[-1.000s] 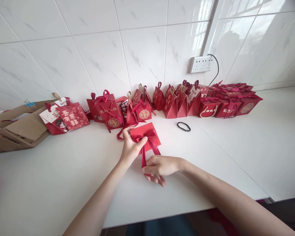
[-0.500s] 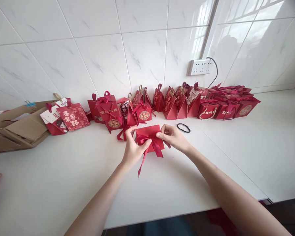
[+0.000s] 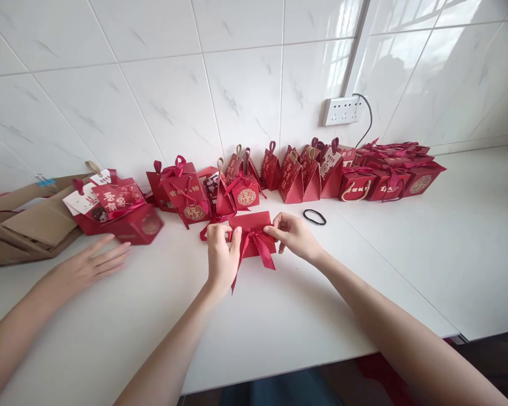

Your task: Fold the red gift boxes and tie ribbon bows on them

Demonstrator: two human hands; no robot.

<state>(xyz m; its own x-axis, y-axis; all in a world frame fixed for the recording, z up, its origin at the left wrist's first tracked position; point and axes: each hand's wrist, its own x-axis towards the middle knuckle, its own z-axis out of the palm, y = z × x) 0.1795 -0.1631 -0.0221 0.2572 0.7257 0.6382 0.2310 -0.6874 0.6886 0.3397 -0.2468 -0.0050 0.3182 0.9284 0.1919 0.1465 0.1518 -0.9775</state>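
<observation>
A red gift box (image 3: 249,220) lies on the white counter in front of me, a shiny dark-red ribbon (image 3: 260,249) tied in a bow across it. My left hand (image 3: 222,252) is closed at the box's left side, thumb and fingers pinching the bow's left loop. On the other side, my right hand (image 3: 295,235) pinches the right loop between thumb and curled fingers. Both ribbon tails hang over the near side of the box. My fingers partly cover the loops and the box's side edges.
Another person's hand (image 3: 91,265) reaches in from the left beside a dark-red box (image 3: 139,224). Several red gift boxes (image 3: 294,177) line the tiled wall. A cardboard box (image 3: 38,225) sits far left, a black hair tie (image 3: 314,217) to the right, a power socket (image 3: 342,111) above.
My left hand has shifted left from the bow's middle to its left loop. The other person's hand has come in from the left, and a red box now sits near it.
</observation>
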